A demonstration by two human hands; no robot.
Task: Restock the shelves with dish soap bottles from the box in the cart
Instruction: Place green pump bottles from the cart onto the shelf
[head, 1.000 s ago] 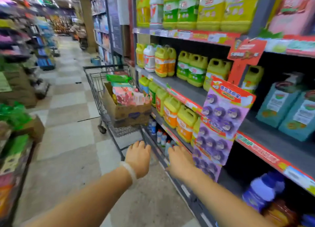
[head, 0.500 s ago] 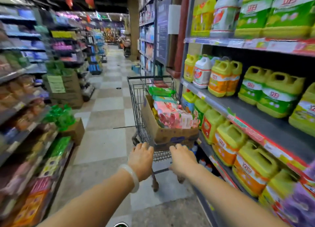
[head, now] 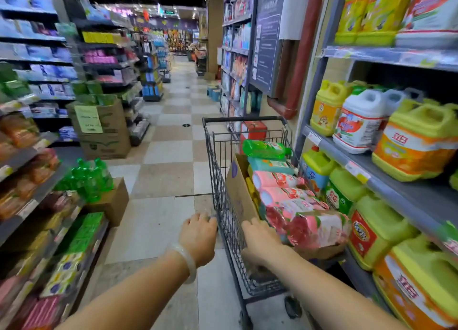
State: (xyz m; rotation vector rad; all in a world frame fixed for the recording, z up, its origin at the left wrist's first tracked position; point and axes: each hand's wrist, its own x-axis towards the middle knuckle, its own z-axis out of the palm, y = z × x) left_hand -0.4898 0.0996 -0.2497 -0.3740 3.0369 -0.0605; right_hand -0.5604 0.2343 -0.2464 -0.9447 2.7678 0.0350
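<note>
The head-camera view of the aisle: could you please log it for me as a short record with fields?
Place: shop aisle with a checkered floor
Cart: grey wire shopping cart beside the right-hand grey metal shelf
Box: brown cardboard box in the cart, piled with pink, teal and green bottles
Left hand: on the cart's near rim, fingers curled over it
Right hand: on the near edge of the box
Shelf stock: yellow-green plastic jugs

The checkered floor (head: pixel 158 220) carries a wire cart (head: pixel 223 171), and in the cart stands a cardboard box (head: pixel 239 193) full of bottles. Just beside the cart, the grey shelves (head: pixel 401 196) on the right hold rows of yellow-green jugs (head: pixel 418 136).
</note>
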